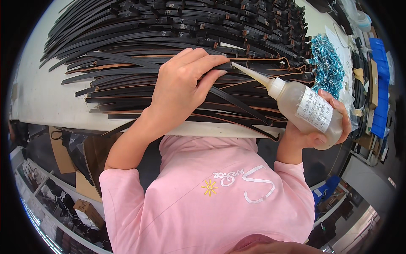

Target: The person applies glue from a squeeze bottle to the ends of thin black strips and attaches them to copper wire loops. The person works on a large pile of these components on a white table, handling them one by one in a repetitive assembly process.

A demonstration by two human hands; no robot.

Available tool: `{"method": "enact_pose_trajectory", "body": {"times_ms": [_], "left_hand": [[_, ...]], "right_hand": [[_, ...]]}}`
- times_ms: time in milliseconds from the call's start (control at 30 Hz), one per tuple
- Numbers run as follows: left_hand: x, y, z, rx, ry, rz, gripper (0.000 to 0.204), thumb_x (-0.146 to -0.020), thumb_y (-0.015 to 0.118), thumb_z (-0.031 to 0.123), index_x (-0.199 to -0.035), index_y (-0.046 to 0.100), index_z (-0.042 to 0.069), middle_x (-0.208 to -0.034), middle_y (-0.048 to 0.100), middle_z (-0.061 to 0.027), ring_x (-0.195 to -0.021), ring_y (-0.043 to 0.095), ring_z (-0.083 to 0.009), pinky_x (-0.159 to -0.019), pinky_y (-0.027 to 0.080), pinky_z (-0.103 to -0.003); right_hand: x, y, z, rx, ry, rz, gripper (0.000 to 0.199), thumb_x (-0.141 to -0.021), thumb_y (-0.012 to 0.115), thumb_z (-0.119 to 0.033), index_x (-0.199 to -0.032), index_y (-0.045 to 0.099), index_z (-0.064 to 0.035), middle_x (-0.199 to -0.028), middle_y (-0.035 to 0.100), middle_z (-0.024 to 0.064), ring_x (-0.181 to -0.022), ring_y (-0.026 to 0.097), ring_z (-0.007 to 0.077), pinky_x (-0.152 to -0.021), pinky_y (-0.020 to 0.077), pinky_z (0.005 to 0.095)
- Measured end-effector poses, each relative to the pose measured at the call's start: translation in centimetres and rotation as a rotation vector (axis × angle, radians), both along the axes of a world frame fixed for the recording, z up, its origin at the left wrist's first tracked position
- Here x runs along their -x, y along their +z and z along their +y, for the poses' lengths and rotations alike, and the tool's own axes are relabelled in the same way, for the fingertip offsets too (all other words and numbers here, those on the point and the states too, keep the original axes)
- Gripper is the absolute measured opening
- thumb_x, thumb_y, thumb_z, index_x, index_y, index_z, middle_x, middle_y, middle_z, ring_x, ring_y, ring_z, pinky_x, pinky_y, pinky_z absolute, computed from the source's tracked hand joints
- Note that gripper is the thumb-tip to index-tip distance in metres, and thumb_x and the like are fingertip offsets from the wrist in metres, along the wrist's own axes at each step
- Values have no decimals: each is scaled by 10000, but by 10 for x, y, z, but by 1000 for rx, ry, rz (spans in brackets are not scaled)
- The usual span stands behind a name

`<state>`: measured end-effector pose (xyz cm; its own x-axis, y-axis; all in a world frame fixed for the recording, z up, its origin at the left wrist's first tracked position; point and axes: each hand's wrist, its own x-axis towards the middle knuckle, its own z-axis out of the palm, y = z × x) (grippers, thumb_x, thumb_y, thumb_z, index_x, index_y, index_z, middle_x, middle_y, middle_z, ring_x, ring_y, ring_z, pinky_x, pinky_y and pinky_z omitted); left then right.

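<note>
My left hand [184,82] pinches a black leather strap [225,66] between thumb and fingers, above a mass of similar straps. In my right hand [338,114] is a translucent squeeze bottle [292,99], held tilted, with a white label and a long tapered nozzle [251,73]. The nozzle's tip points left and lies at the strap by my left fingertips; whether it touches cannot be made out. Many black straps [127,31] with brown edges are spread in rows across the table, several with small folded loops toward their right ends.
A pile of blue and silver chains [327,63] lies right of the straps on the white table [38,101]. Farther right stand blue bins [380,84]. Cardboard [63,150] is below the table at left, near a shelf with a small box [89,211].
</note>
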<state>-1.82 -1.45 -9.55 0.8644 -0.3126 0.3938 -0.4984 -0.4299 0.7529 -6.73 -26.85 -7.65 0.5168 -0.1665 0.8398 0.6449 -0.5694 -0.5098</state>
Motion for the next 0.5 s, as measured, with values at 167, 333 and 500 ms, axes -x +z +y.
{"method": "enact_pose_trajectory", "body": {"times_ms": [167, 333, 500], "left_hand": [[1, 0, 0, -1, 3, 0, 262, -831, 750, 14, -1091, 744, 48, -793, 615, -53, -653, 525, -149, -581, 436, -271], [-1, -1, 0, 0, -8, -5, 265, -831, 750, 13, -1094, 745, 49, -793, 618, -51, -654, 526, -143, -575, 434, -265], [0, 0, 0, -12, -3, 2, 264, -833, 746, 10, -1094, 743, 48, -793, 617, -53, -659, 527, -146, -578, 436, -267]], "right_hand": [[0, 0, 0, 20, 14, 17, 665, -998, 476, -578, -1404, 298, -83, -1196, 468, 232, -923, 659, 353, -759, 634, 439], [0, 0, -2, -4, 34, 9, 651, -999, 486, -555, -1400, 306, -75, -1191, 471, 235, -910, 657, 350, -747, 630, 444], [-2, -1, -6, -3, 31, 1, 654, -996, 495, -551, -1386, 323, -55, -1174, 489, 239, -885, 659, 352, -730, 618, 447]]}}
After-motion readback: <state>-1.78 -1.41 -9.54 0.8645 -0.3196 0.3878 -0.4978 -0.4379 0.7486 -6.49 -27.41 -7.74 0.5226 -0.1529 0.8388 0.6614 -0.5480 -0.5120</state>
